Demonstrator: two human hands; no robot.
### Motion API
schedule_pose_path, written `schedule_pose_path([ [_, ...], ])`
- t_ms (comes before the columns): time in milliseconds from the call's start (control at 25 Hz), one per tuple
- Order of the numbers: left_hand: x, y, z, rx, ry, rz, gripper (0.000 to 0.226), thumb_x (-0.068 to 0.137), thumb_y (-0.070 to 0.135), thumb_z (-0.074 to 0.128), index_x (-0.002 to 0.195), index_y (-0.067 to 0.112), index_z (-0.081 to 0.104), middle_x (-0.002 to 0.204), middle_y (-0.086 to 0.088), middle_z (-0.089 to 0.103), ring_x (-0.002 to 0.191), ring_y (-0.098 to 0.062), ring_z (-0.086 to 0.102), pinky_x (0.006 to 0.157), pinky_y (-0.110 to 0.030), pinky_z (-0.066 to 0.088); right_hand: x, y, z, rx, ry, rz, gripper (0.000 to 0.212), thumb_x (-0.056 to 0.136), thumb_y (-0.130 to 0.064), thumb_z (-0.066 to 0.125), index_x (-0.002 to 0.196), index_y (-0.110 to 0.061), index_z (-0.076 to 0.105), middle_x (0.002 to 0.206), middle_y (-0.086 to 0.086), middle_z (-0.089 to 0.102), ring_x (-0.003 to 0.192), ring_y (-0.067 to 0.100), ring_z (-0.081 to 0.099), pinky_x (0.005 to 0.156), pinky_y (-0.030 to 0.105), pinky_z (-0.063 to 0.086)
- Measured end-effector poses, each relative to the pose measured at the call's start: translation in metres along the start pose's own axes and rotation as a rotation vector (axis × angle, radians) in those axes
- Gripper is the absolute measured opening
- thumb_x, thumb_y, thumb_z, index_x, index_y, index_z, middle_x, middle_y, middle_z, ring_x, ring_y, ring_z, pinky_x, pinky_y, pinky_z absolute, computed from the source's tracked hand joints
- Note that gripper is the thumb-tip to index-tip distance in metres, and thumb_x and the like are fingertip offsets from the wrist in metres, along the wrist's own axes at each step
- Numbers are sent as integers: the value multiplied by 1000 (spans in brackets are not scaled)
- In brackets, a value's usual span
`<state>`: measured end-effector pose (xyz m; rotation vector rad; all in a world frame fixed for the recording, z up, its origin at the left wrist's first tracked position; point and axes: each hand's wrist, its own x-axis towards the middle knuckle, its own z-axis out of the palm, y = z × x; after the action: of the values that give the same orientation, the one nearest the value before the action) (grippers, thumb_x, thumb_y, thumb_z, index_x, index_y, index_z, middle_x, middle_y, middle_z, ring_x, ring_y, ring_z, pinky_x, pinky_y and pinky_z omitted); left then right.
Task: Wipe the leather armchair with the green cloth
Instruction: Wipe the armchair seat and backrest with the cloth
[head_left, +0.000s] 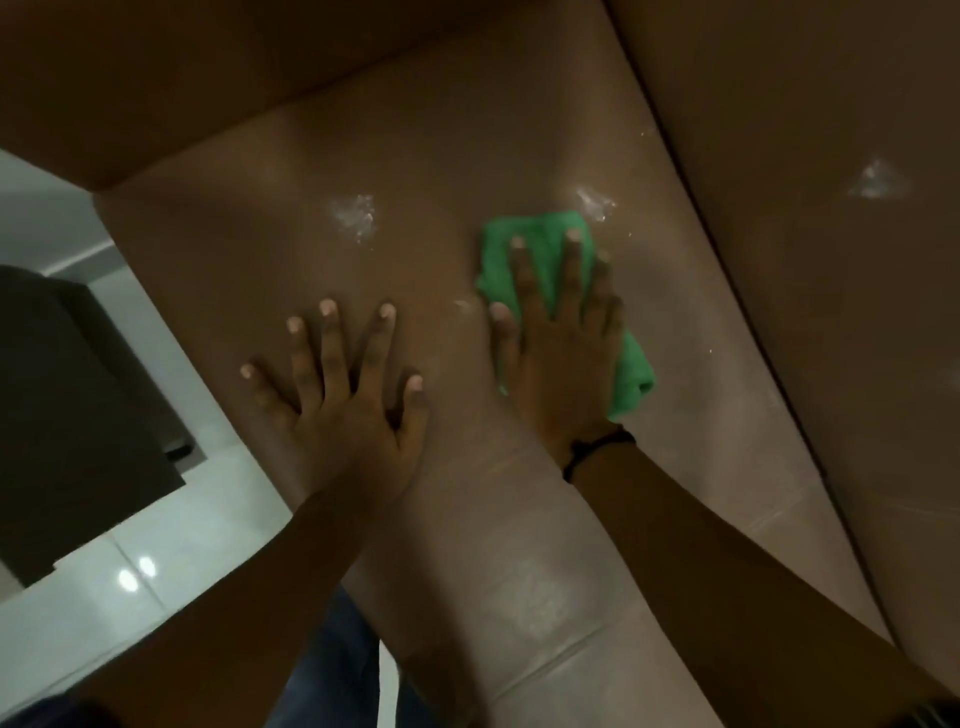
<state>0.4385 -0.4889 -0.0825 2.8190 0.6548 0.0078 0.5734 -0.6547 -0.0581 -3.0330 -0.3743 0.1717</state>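
Note:
The brown leather armchair fills most of the head view, its seat cushion wet and shiny. A crumpled green cloth lies on the seat right of centre. My right hand presses flat on the cloth, fingers spread over it. My left hand rests flat on the bare leather to the cloth's left, fingers apart, holding nothing. White foamy patches sit on the seat beyond both hands, one just past the cloth's far edge. Another white patch marks the armrest on the right.
A glossy white tiled floor shows at the lower left. A dark boxy piece of furniture stands on it close to the chair's left side. Blue trousers appear at the bottom edge.

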Motion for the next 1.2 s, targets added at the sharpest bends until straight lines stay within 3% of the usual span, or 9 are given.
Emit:
schedule_pose_path([
  [120, -5, 2, -2, -20, -28, -4, 74, 113, 60, 39, 181, 38, 19, 189, -14, 17, 175, -44, 14, 133, -82, 8, -32, -7, 5, -58, -47, -252, 62, 113, -62, 28, 170, -40, 27, 180, 11, 19, 163, 44, 23, 125, 64, 30],
  [240, -4, 5, -7, -2, -54, -28, 75, 112, 60, 40, 181, 38, 19, 188, -15, 20, 173, -46, 19, 132, -83, 11, -51, 37, -13, -59, -91, -52, 64, 112, -61, 30, 172, -39, 22, 181, 12, 12, 164, 46, 17, 123, 67, 30],
  [360, -4, 3, -3, 8, -53, -3, 75, 112, 62, 36, 181, 40, 15, 189, -14, 17, 174, -46, 16, 132, -83, 8, -9, 13, -7, -36, -36, 131, 65, 113, -61, 29, 172, -36, 22, 181, 15, 12, 164, 47, 14, 124, 68, 29],
  [560, -4, 2, 0, -4, -66, -14, 75, 113, 62, 35, 181, 38, 16, 189, -16, 16, 173, -48, 16, 132, -84, 8, -43, 0, 5, -54, -60, -234, 62, 113, -60, 33, 171, -41, 24, 182, 8, 13, 165, 41, 17, 126, 63, 28],
  [680, -5, 1, -3, 9, -61, -3, 75, 114, 63, 30, 182, 38, 13, 188, -17, 16, 172, -49, 17, 131, -84, 9, -75, 52, -17, -35, -95, 66, 63, 111, -60, 26, 171, -40, 23, 182, 10, 10, 164, 44, 15, 123, 68, 30],
  [800, -4, -3, 8, 18, -14, 22, 74, 114, 62, 30, 181, 38, 13, 189, -15, 13, 174, -47, 12, 133, -82, 3, -32, 31, -5, 20, -6, 333, 64, 112, -58, 27, 172, -36, 23, 180, 16, 14, 163, 45, 17, 125, 67, 28],
  [960, -6, -8, 15, -29, 29, 36, 74, 113, 60, 34, 181, 37, 17, 191, -8, 0, 176, -34, -9, 133, -82, 1, -58, 19, 9, -24, -48, -95, 62, 113, -58, 26, 172, -40, 17, 182, 10, 9, 165, 38, 16, 128, 58, 21],
  [1120, -7, -7, 13, -51, 21, 19, 74, 113, 58, 36, 181, 35, 18, 191, -9, 3, 176, -33, -11, 132, -84, 4, -93, 105, -17, 40, -23, 518, 66, 109, -56, 24, 170, -34, 14, 178, 22, 17, 157, 52, 27, 123, 66, 30],
  [1200, -9, -5, 15, -30, 37, 26, 74, 113, 57, 37, 181, 36, 18, 191, -11, 7, 176, -36, -6, 132, -84, 3, -68, 106, -9, 67, 29, 672, 69, 109, -55, 26, 172, -29, 22, 178, 22, 17, 154, 54, 30, 121, 67, 31],
])
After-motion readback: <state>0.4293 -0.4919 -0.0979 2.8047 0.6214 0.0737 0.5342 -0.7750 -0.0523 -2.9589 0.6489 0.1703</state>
